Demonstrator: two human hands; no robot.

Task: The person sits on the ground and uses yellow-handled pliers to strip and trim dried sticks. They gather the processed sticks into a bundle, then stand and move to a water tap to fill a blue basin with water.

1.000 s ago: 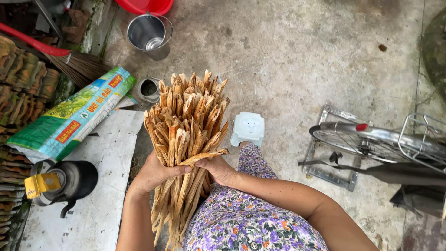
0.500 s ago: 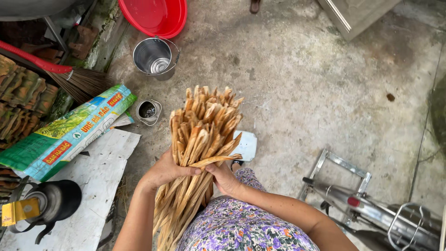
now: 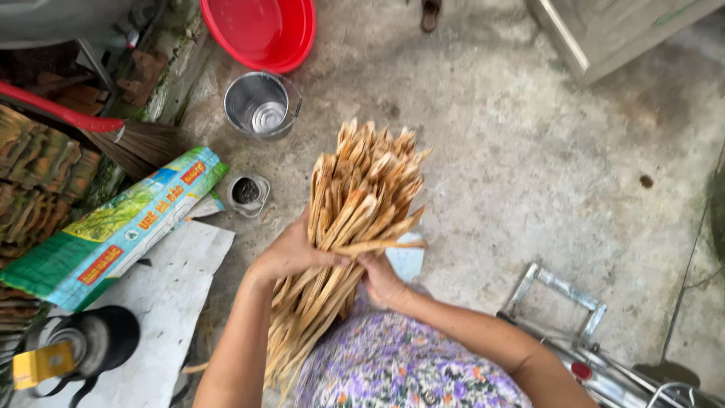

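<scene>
A thick bundle of pale wooden sticks (image 3: 361, 196) stands upright in front of me, its lower ends reaching down to my lap. My left hand (image 3: 291, 255) wraps around the bundle's left side at mid-height. My right hand (image 3: 382, 278) grips it from the right, just below one stick that juts out sideways. My floral purple clothing (image 3: 408, 363) shows under the bundle.
On the concrete floor: a red basin (image 3: 260, 30), a metal cup (image 3: 260, 104), a small dark tin (image 3: 247, 193), a broom (image 3: 98, 130), a green printed sack (image 3: 113, 227), a white sheet (image 3: 162, 310), a black kettle (image 3: 79, 347). A metal frame (image 3: 559, 291) lies at right.
The view has swung up and to the right, bringing the red basin into sight. Both hands keep their hold around the bundle, which stays upright.
</scene>
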